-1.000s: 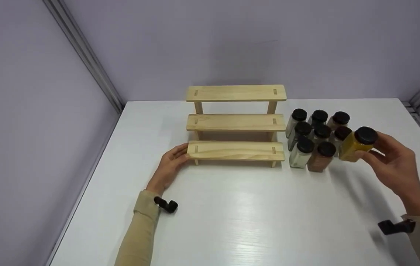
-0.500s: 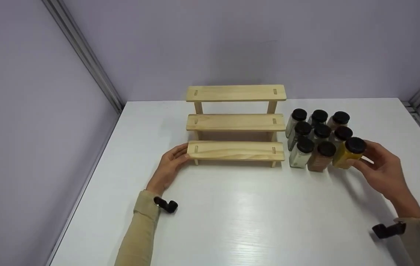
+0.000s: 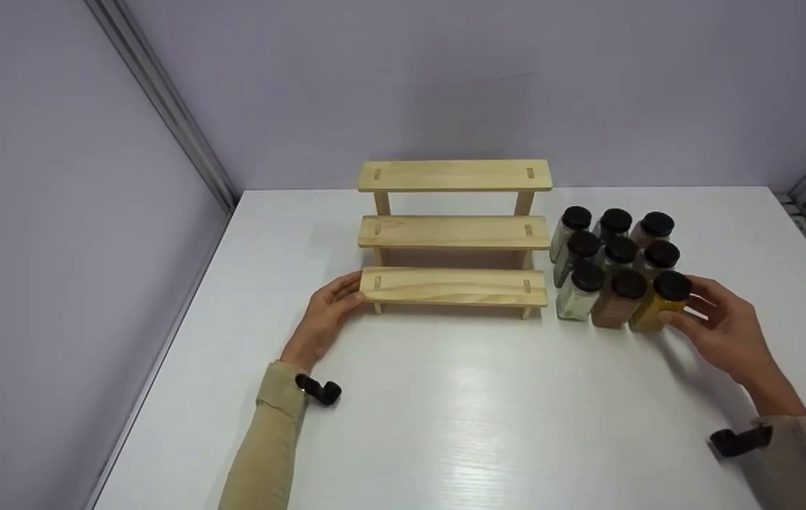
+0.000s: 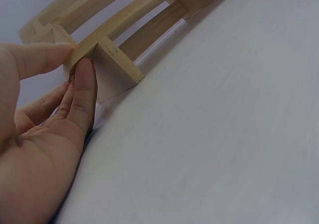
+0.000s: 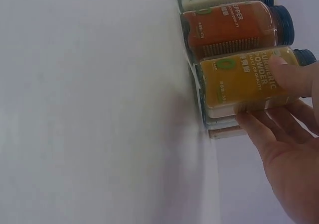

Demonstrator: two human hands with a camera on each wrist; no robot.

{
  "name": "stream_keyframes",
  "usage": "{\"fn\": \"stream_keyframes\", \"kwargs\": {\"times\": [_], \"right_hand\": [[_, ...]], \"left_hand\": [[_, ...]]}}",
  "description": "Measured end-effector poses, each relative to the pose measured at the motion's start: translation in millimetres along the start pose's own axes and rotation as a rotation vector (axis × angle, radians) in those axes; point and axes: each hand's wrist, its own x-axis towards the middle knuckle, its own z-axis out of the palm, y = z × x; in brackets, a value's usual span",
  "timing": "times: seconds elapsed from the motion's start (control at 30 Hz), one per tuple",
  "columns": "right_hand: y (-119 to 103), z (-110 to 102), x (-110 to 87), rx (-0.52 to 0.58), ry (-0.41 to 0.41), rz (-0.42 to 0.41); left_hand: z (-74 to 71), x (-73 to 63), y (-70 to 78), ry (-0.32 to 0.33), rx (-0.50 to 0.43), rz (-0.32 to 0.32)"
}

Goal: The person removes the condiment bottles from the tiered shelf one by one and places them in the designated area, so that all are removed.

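My left hand [image 3: 324, 320] pinches the left end of the lowest board of a three-step wooden display rack [image 3: 452, 286]. In the left wrist view the thumb lies on one side of the board [image 4: 117, 26] and fingertips bear on its other side. At the right, my right hand [image 3: 727, 338] holds a spice jar of turmeric powder [image 3: 649, 313], yellow with a black lid. This jar stands upright at the front right corner of a block of jars. The right wrist view shows its label [image 5: 234, 79], thumb on the front and fingers behind.
Several other black-lidded spice jars stand close together right of the rack, among them a reddish pepper jar [image 3: 614, 309] and a pale one [image 3: 576, 301] in the front row. Behind the white table [image 3: 431, 411] rises a back wall [image 3: 474, 85].
My right hand has brought the turmeric jar down and leftward from the air to a place beside the pepper jar, in line with the front row. The left hand stays on the rack.
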Motion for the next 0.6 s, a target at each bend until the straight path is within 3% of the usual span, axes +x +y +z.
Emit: {"fn": "stream_keyframes", "kwargs": {"times": [0.6], "right_hand": [[-1.2,-2.1,0.0,0.064,-0.059,-0.001]], "left_hand": [[1.3,-1.5,8.2,-0.011,-0.011,-0.016]]}}
